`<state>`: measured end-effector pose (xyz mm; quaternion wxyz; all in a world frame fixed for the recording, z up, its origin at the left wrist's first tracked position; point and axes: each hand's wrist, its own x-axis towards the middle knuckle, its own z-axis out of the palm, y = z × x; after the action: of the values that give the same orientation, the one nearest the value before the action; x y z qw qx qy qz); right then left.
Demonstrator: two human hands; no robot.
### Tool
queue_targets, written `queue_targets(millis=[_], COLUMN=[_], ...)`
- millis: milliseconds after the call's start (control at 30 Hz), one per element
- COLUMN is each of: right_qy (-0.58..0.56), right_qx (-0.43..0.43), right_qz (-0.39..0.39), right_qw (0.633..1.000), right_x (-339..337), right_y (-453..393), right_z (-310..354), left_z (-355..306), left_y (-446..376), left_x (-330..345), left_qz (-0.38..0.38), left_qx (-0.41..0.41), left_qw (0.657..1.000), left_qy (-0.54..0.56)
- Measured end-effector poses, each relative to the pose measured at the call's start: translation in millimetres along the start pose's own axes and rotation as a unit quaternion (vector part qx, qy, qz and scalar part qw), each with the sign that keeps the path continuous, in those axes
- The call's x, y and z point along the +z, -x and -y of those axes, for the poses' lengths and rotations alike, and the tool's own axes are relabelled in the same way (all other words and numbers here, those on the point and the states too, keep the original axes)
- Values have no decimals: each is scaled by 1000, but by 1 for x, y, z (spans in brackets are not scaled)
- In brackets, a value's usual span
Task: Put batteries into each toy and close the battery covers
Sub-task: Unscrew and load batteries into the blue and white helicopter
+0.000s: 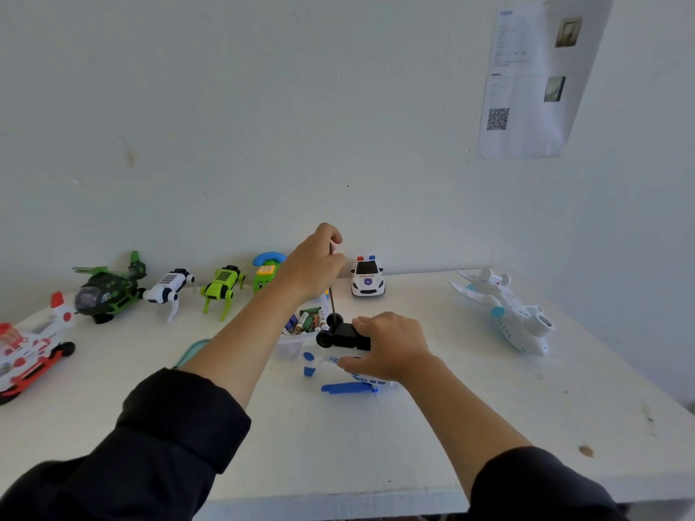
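A white and blue toy helicopter [338, 374] lies upside down mid-table, its black wheeled underside [340, 334] facing up. My right hand [387, 347] grips its body from the right. My left hand [314, 265] is raised above it and holds a screwdriver [332, 295] upright, the thin shaft pointing down at the black underside. Just behind stands a clear plastic box [291, 345] holding several batteries [308, 319].
Along the wall stand a green helicopter [109, 287], a white robot dog [167, 289], a green robot dog [222, 287], a green toy phone [265, 272] and a police car [367, 276]. A red-white toy [30, 344] lies far left, a white plane [504, 310] right.
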<state>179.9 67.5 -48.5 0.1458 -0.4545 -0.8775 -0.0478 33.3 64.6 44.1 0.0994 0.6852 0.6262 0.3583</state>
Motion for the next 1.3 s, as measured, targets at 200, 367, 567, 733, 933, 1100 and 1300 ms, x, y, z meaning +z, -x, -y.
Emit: queue_targets(millis=[200, 367, 567, 733, 933, 1100, 1300], right_qy=[1, -3, -34, -33, -20, -24, -16], right_qx=[-1, -2, 34, 52, 39, 48, 62], right_qz=[3, 5, -14, -29, -25, -29, -17], right_qw=[1000, 1000, 999, 998, 999, 998, 998], right_x=[-2, -2, -2, 1, 2, 2, 1], right_y=[0, 1, 3, 1, 2, 1, 1], right_z=[0, 1, 8, 12, 14, 15, 17], left_z=[4, 6, 15, 26, 17, 3, 23], left_y=[-2, 6, 12, 22, 34, 39, 30], left_x=[-8, 4, -4, -3, 1, 12, 7], left_qz=[37, -73, -106, -136, -124, -116, -157], left_qx=[0, 32, 38, 40, 59, 114, 9], left_qw=[999, 991, 991, 989, 988, 971, 986], left_qy=[-24, -105, -67, -37, -63, -173, -49])
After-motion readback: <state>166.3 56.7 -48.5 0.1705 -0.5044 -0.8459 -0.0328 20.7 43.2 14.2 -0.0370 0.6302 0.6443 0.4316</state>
